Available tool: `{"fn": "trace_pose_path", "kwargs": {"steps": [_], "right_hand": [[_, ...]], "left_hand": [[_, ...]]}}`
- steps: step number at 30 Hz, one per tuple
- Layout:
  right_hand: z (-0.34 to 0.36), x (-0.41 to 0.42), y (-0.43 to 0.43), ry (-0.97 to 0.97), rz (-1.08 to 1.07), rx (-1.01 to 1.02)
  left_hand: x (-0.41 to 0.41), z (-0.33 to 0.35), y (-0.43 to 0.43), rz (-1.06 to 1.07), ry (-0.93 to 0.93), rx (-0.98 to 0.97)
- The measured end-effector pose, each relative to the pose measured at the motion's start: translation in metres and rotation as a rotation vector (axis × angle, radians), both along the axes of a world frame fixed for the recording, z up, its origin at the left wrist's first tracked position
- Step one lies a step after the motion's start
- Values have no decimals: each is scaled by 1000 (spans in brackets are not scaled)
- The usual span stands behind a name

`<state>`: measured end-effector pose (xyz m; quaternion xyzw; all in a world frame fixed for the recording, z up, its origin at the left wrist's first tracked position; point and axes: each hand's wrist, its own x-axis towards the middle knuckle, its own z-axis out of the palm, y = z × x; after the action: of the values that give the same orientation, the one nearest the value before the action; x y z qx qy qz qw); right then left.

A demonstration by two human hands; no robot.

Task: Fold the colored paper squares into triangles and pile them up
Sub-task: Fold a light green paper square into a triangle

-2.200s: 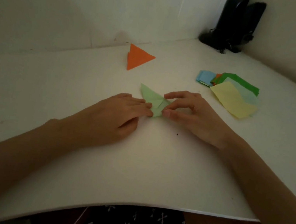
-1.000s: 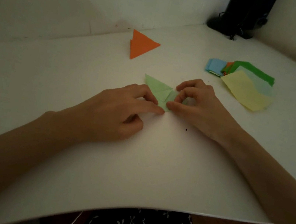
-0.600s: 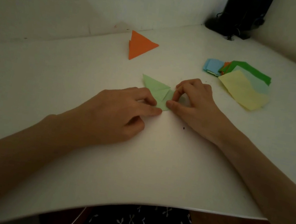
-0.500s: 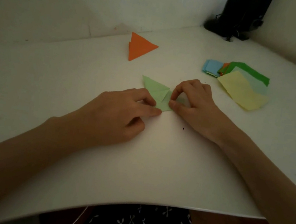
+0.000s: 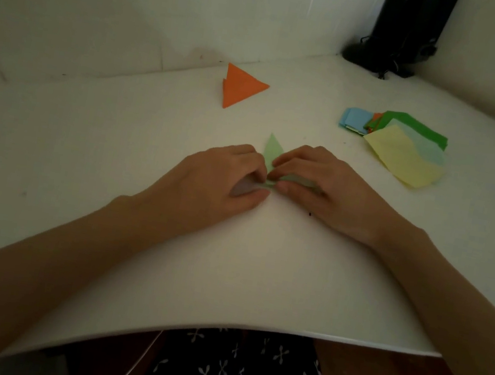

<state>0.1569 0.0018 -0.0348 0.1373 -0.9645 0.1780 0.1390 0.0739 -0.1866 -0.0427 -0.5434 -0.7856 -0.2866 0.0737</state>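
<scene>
I see the left hand and right hand both pinching the light green paper between them; 1 orange triangle lies beyond the left hand.

Dim, flat, greenish light; the white table glows brightest at its middle and dims toward its far-left corner. Wide-angle bending bows the table's front edge. The left hand shows motion-smeared fingertips
</scene>
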Motion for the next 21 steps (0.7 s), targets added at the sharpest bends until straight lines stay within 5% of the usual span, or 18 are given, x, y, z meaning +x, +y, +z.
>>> {"fn": "trace_pose_path", "kwargs": {"steps": [9, 21], "right_hand": [[2, 1, 2, -31, -15, -34], [2, -17, -11, -120, -319, -516]], "left_hand": [[-7, -3, 1, 33, -30, 43], [-9, -1, 3, 207, -199, -3]]}}
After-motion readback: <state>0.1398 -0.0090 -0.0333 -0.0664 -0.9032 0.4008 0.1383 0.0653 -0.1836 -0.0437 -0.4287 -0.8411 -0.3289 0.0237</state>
